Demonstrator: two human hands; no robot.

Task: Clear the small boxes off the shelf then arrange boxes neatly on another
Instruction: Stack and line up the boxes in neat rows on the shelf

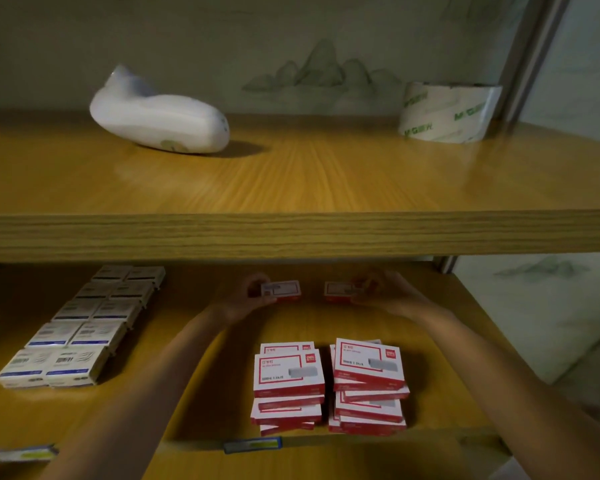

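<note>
Both my arms reach deep into the lower wooden shelf (pixel 201 341). My left hand (pixel 248 299) grips a small red-and-white box (pixel 283 291) near the back. My right hand (pixel 383 292) grips a second red-and-white box (pixel 338 291) just to the right of the first; a gap separates the two boxes. Nearer the front edge stand two uneven stacks of the same red-and-white boxes (pixel 329 386), side by side. On the left of this shelf, blue-and-white boxes (pixel 80 327) lie in two neat rows running front to back.
The upper shelf (pixel 291 181) carries a white ceramic ornament (pixel 160 116) at the left and a roll of printed tape (pixel 447 112) at the right. A metal post (pixel 523 57) bounds the shelves on the right. Small labels (pixel 252 445) sit on the lower shelf's front edge.
</note>
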